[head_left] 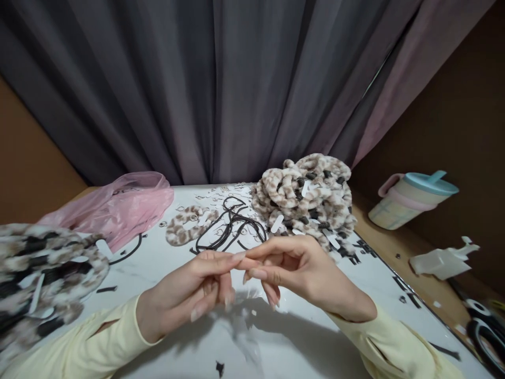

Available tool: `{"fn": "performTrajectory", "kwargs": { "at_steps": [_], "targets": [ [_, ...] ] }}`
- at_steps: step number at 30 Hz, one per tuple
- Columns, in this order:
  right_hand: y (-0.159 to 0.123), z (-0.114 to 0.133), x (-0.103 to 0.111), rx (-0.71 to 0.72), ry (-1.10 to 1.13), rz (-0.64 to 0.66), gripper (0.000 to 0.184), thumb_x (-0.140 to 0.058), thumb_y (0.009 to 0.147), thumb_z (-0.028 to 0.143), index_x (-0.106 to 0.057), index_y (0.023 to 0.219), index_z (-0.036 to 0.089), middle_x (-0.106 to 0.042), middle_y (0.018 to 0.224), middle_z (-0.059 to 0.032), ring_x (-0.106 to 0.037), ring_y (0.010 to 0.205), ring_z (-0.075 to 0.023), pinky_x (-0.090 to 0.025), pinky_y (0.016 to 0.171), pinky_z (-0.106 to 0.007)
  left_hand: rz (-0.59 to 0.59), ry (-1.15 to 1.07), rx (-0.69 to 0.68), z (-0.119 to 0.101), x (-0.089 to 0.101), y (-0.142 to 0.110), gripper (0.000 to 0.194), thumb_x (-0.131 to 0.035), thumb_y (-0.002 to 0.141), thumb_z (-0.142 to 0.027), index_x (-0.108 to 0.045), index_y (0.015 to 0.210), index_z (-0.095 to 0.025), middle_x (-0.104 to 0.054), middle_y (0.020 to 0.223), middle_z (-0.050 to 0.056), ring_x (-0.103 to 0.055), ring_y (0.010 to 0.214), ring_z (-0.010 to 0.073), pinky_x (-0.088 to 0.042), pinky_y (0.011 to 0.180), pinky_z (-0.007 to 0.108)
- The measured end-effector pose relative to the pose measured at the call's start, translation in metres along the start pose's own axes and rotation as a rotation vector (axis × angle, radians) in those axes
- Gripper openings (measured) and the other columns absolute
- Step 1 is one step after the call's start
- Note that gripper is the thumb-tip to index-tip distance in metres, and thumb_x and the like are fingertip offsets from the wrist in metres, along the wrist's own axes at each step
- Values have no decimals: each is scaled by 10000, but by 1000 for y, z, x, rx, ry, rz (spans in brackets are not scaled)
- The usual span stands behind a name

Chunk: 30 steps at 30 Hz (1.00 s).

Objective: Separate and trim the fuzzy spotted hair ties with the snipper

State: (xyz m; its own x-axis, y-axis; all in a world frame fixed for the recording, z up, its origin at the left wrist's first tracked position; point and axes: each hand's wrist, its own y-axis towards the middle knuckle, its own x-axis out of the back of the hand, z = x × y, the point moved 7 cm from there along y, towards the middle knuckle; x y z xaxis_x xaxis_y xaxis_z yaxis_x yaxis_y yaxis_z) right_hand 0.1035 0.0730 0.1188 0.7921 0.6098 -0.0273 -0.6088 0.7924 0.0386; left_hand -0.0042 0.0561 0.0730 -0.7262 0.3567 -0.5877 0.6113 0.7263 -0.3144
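Note:
My left hand (193, 284) and my right hand (303, 268) meet fingertip to fingertip above the white table, thumbs and forefingers pinched together. Whatever sits in the pinch is too small or too hidden to make out. Just beyond the fingers lies a loose tangle of black cords (221, 239). Left of the cords is a brown-and-white spotted plush loop (177, 234). Small metal clasps or rings (215, 196) are scattered behind them.
Spotted plush loops with black wraps and white tags form a pile (311, 184) at the back right and another (51, 279) at left. A pink plastic bag (134, 200), a lidded cup (410, 200), a white bottle (442, 260) and black-handled scissors (487, 337) lie around. Black scraps (402, 287) dot the right edge.

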Motion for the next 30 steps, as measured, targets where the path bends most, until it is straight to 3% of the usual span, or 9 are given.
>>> {"fn": "performTrajectory", "kwargs": {
  "at_steps": [5, 11, 14, 16, 19, 21, 24, 27, 30],
  "targets": [
    [2, -4, -3, -18, 59, -12, 262, -691, 762, 251, -648, 986, 123, -674, 744, -50, -579, 450, -73, -472, 443, -179, -25, -50, -9, 0, 2, 5, 259, -588, 821, -172, -616, 567, -131, -336, 247, -112, -95, 234, -4, -318, 403, 149],
    [4, -9, 2, -83, 102, -55, 264, -736, 710, 224, -647, 930, 108, -665, 673, -26, -579, 436, -68, -449, 417, -147, -17, 38, 1, 0, 1, 1, 248, -635, 791, -310, -528, 625, -160, -239, 289, -133, -170, 234, 22, -242, 333, 155],
    [2, -13, -7, -173, 201, 98, 343, -742, 703, 253, -658, 1010, 126, -695, 811, -59, -654, 577, -112, -503, 467, -165, -94, 501, -261, -16, 1, -6, 349, -518, 857, -443, -551, 634, -176, -292, 327, -100, -201, 255, 43, -155, 315, 187],
    [-1, -13, -14, -203, 223, 218, 358, -691, 761, 261, -645, 1099, 152, -703, 890, -68, -672, 642, -119, -541, 553, -199, -107, 837, -463, -27, -6, -12, 339, -582, 813, -451, -625, 616, -178, -391, 376, -52, -259, 326, 60, -185, 361, 217],
    [-2, -7, -12, -132, 106, 227, 250, -634, 814, 221, -685, 1052, 165, -705, 935, -65, -664, 635, -100, -552, 640, -222, -31, 1363, -800, -40, -23, -23, 199, -696, 732, -387, -722, 673, -199, -404, 407, -31, -254, 397, 87, -181, 414, 262],
    [-3, -2, -10, -56, 9, 191, 207, -610, 828, 200, -705, 1009, 165, -710, 858, -52, -658, 608, -105, -550, 620, -222, 35, 1731, -1095, -41, -35, -34, 192, -657, 774, -390, -742, 805, -220, -360, 400, -43, -237, 391, 101, -169, 406, 271],
    [-8, 5, -12, 48, -166, 162, 220, -549, 865, 186, -701, 1019, 146, -649, 570, -5, -601, 454, -97, -522, 498, -192, 105, 2039, -1411, -39, -44, -51, 280, -635, 796, -402, -707, 987, -210, -360, 417, -50, -292, 395, 114, -199, 392, 264],
    [-17, 23, -15, 295, -389, 95, 216, -548, 847, 97, -702, 997, 119, -657, 584, -19, -600, 462, -89, -515, 505, -171, 150, 2190, -1523, -37, -52, -63, 315, -652, 784, -408, -700, 996, -180, -353, 411, -58, -312, 394, 110, -230, 393, 264],
    [-29, 40, -21, 522, -531, 53, 282, -527, 834, 18, -667, 1057, 117, -703, 768, -60, -663, 659, -106, -537, 620, -175, 138, 2248, -1455, -38, -54, -66, 216, -655, 794, -344, -702, 965, -221, -351, 415, -61, -309, 400, 110, -233, 403, 273]
  ]
}}
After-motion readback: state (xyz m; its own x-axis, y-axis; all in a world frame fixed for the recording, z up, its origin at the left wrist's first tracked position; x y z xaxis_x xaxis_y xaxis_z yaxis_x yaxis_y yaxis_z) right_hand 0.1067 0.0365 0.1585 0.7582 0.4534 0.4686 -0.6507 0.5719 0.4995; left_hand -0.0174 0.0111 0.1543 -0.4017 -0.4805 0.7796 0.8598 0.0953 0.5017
